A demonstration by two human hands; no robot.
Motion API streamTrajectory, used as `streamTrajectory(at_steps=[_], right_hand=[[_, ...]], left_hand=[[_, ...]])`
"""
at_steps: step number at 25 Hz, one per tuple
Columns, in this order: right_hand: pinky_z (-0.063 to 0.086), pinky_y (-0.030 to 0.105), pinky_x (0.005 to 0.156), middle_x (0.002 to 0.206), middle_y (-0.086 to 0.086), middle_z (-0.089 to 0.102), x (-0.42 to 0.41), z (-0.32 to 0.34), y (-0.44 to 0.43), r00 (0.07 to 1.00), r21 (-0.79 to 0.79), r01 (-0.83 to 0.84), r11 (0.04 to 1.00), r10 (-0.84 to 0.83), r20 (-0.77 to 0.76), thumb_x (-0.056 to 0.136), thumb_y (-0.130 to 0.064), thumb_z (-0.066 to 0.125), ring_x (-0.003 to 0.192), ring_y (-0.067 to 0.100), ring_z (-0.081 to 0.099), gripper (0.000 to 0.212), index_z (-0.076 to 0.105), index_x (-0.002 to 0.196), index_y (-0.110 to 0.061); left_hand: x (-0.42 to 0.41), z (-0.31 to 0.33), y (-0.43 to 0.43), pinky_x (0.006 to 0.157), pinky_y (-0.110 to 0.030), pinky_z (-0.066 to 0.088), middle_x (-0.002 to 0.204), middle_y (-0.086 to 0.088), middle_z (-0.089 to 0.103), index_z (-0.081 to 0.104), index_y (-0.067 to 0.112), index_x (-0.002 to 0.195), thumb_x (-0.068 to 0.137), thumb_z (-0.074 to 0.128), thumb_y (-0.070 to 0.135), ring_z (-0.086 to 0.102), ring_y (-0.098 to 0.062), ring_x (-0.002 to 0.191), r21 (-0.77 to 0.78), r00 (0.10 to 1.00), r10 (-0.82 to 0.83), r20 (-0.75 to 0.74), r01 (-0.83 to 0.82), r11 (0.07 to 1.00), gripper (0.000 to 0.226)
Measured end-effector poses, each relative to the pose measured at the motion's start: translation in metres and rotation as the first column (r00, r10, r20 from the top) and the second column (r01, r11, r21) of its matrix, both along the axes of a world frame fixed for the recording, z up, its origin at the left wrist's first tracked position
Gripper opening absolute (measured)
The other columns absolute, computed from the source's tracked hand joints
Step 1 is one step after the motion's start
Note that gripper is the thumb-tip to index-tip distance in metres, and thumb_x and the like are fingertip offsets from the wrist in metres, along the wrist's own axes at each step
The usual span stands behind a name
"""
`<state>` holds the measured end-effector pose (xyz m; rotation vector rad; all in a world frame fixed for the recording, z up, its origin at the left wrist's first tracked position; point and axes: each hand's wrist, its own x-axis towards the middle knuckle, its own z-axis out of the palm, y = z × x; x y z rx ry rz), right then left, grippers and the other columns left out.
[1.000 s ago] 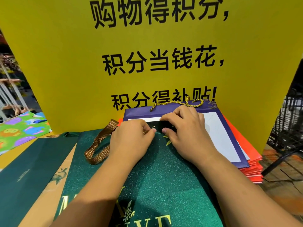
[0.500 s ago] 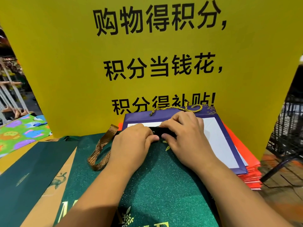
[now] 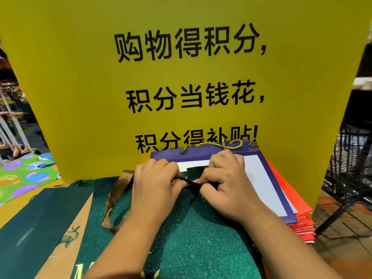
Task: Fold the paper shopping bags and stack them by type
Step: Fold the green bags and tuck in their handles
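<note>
Left hand (image 3: 155, 184) and right hand (image 3: 227, 184), fingers curled, pinch the black ribbon (image 3: 192, 183) atop the green glitter bag (image 3: 193, 238), probably tucking it flat; the bag's top overlaps the purple bag (image 3: 201, 153).

L hand (image 3: 155, 186) and R hand (image 3: 227, 186) meet at top edge of glitter green bag (image 3: 191, 244), which lies flat at centre. Each pinches one end of a dark strip (image 3: 191, 183) betw. them, fingers curled. Bronze ribbon handle (image 3: 115, 200) lies looped on bag's L side. Purple bag (image 3: 255, 178) w/ gold cord handle (image 3: 213, 145) lies behind, atop orange bag stack (image 3: 302, 224); dark green bag (image 3: 30, 228) and kraft bag (image 3: 66, 240) overlap at L, and yellow sign (image 3: 80, 87) stands upright at rear.
</note>
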<state>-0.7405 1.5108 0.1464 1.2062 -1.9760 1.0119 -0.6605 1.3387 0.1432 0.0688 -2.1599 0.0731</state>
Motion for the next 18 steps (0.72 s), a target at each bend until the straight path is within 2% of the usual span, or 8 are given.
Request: streamTrajectory(at_steps=[3,5,7,9,12,14,16,18], right_hand=[[0.028,0.038,0.078,0.065,-0.015,0.052,0.0,0.009,-0.001,0.991,0.058,0.112,0.992,-0.116,0.067,0.081,-0.03,0.055,0.083,0.008,0.047,0.016,0.07,0.076,-0.032],[0.027,0.039,0.088,0.074,-0.024,0.055,0.002,0.034,-0.002,0.976,0.301,0.15,0.942,-0.189,0.104,0.092,-0.037,0.057,0.095,0.006,0.049,0.016,0.07,0.1,-0.041],[0.024,0.043,0.1,0.098,-0.022,0.065,0.006,0.069,-0.009,0.967,0.612,0.144,0.778,-0.243,0.082,0.094,-0.046,0.06,0.111,0.009,0.049,0.023,0.065,0.116,-0.049],[0.021,0.047,0.102,0.113,-0.017,0.066,0.007,0.093,-0.022,0.961,0.773,0.125,0.622,-0.27,0.062,0.094,-0.046,0.063,0.118,0.013,0.05,0.024,0.065,0.117,-0.051],[0.022,0.053,0.106,0.095,-0.021,0.064,-0.001,0.095,-0.037,0.945,0.791,-0.008,0.611,-0.253,0.205,0.092,-0.035,0.068,0.107,0.012,0.051,0.014,0.072,0.099,-0.047],[0.035,0.046,0.103,0.093,-0.02,0.066,-0.01,0.089,-0.037,0.922,0.75,-0.139,0.646,-0.191,0.336,0.092,-0.03,0.069,0.101,0.009,0.055,0.011,0.072,0.088,-0.039],[0.044,0.026,0.079,0.089,-0.019,0.065,-0.016,0.086,-0.037,0.917,0.713,-0.208,0.669,-0.119,0.38,0.094,-0.026,0.067,0.089,0.005,0.058,0.012,0.07,0.086,-0.035],[0.036,0.016,0.063,0.083,-0.019,0.061,-0.021,0.084,-0.036,0.929,0.69,-0.206,0.694,-0.083,0.361,0.097,-0.025,0.063,0.078,-0.003,0.053,0.013,0.065,0.086,-0.032]], left_hand=[[-0.002,-0.002,-0.002,0.062,-0.035,0.018,0.067,0.007,0.046,0.048,0.022,0.064,0.062,0.087,0.042,0.044,-0.022,0.068,-0.027,1.0,-0.014,0.021,0.014,1.0,0.044],[-0.003,-0.004,-0.002,0.061,-0.034,0.019,0.065,0.007,0.042,0.044,0.023,0.062,0.067,0.08,0.051,0.042,-0.021,0.066,-0.025,0.999,-0.039,-0.007,0.039,0.999,0.046],[-0.004,-0.006,-0.004,0.061,-0.033,0.022,0.066,0.007,0.041,0.044,0.023,0.063,0.066,0.081,0.049,0.043,-0.022,0.066,-0.016,0.998,-0.06,-0.029,0.059,0.998,0.046],[-0.005,-0.006,-0.005,0.06,-0.033,0.027,0.067,0.005,0.042,0.045,0.022,0.064,0.059,0.09,0.041,0.044,-0.024,0.065,0.0,0.998,-0.055,-0.007,0.055,0.999,0.049],[-0.003,-0.006,-0.004,0.06,-0.032,0.027,0.068,0.004,0.043,0.046,0.022,0.066,0.056,0.092,0.038,0.042,-0.023,0.067,0.008,0.998,-0.053,0.016,0.053,0.999,0.05],[-0.003,-0.007,-0.003,0.061,-0.033,0.026,0.069,0.003,0.045,0.049,0.022,0.067,0.062,0.088,0.044,0.043,-0.022,0.068,0.002,0.999,-0.049,0.001,0.049,0.999,0.045],[-0.005,-0.007,-0.002,0.062,-0.035,0.029,0.071,0.002,0.047,0.051,0.021,0.071,0.069,0.081,0.05,0.045,-0.023,0.07,-0.003,1.0,0.002,-0.014,-0.002,1.0,0.042],[-0.005,-0.006,0.001,0.065,-0.037,0.033,0.073,0.001,0.051,0.054,0.02,0.075,0.075,0.075,0.055,0.048,-0.025,0.072,-0.014,0.998,0.069,-0.009,-0.069,0.997,0.041]])
